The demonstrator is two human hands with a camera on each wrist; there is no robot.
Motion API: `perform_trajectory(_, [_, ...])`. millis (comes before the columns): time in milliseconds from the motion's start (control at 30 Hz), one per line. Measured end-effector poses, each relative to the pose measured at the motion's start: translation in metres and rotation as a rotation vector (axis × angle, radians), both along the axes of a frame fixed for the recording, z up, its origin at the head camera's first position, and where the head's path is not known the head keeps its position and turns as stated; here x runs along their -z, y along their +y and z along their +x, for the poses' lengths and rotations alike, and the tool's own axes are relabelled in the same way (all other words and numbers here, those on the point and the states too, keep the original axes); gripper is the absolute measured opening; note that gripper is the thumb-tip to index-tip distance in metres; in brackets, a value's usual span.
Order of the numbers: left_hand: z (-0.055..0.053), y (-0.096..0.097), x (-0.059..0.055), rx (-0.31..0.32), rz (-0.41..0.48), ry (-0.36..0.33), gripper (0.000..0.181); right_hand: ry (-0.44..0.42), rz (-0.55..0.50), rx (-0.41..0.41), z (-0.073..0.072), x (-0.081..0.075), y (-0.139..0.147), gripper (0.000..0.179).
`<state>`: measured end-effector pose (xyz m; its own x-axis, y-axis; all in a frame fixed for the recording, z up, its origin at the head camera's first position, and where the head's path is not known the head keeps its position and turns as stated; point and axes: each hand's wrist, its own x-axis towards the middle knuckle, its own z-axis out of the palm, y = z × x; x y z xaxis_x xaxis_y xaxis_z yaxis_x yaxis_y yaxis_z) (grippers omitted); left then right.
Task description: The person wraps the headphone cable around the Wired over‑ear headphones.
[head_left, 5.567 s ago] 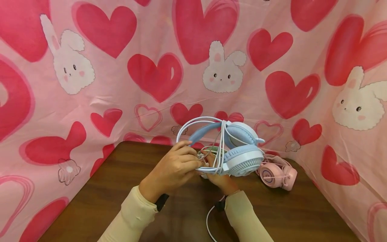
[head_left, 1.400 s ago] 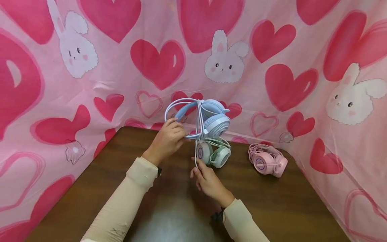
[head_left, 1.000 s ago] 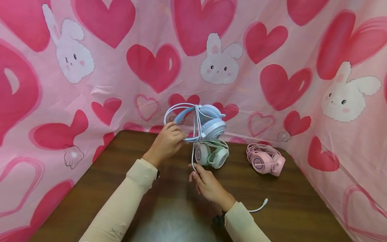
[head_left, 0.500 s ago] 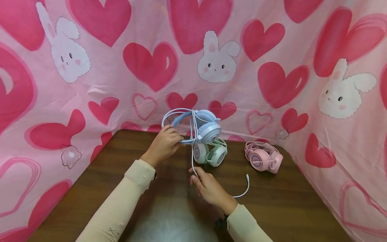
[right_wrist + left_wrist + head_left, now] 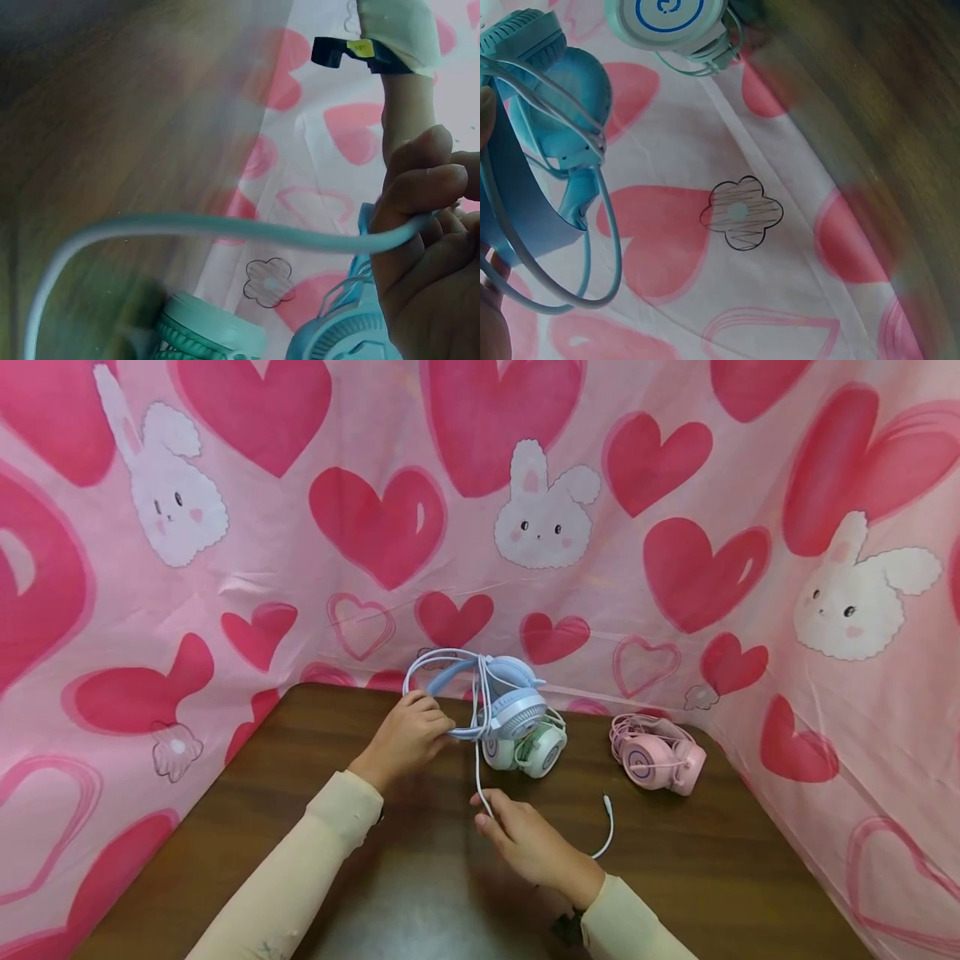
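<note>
Light blue headphones (image 5: 519,712) are held up over the table by my left hand (image 5: 408,732), which grips the headband. Several turns of white cable wrap around the band beside the ear cups. From there a length of cable (image 5: 478,768) hangs down to my right hand (image 5: 536,843), which pinches it between thumb and fingers. The cable's loose end with its plug (image 5: 607,802) sticks out beyond the right hand. In the right wrist view the cable (image 5: 247,229) leaves the curled fingers in a wide arc. The left wrist view shows the blue headband (image 5: 532,210) beside partly cropped fingers.
Pale green headphones (image 5: 542,750) sit on the brown wooden table (image 5: 330,843), partly hidden behind the blue pair. Pink headphones (image 5: 651,762) with bundled cable lie farther right. A pink cloth (image 5: 600,610) with hearts and rabbits hangs behind the table and along its sides.
Earlier both hands were close together at the blue headphones. My right hand has since drawn a length of cable downward. Lately the headphones have sunk lower, and the plug end has come into view.
</note>
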<state>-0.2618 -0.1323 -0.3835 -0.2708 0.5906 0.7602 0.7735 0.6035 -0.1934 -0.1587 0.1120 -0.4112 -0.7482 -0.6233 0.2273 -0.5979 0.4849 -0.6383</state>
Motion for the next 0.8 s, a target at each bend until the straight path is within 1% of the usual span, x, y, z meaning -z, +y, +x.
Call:
perform_trajectory(133, [0.002,0.000,0.002,-0.009,-0.008,-0.003,0.014,0.037,0.044,-0.024,0.002,-0.005,0.001,0.022])
perform_trajectory(267, [0.002,-0.001,0.003,-0.020,-0.023,-0.005,0.012,0.063,0.060,-0.043,0.003,-0.013,0.004,0.018])
perform_trajectory(433, [0.002,-0.003,0.004,-0.019,-0.032,-0.003,0.013,0.044,0.042,-0.062,0.006,-0.028,0.008,0.014])
perform_trajectory(533, [0.003,-0.004,0.005,-0.012,-0.036,-0.007,0.014,0.093,0.048,-0.059,0.006,-0.034,0.010,0.013])
perform_trajectory(667, [0.005,-0.005,0.005,0.007,-0.039,-0.002,0.015,0.152,0.067,-0.064,0.006,-0.038,0.014,0.011])
perform_trajectory(800, [0.008,-0.006,0.006,0.023,-0.042,0.002,0.015,0.118,0.079,-0.083,0.006,-0.044,0.018,0.013])
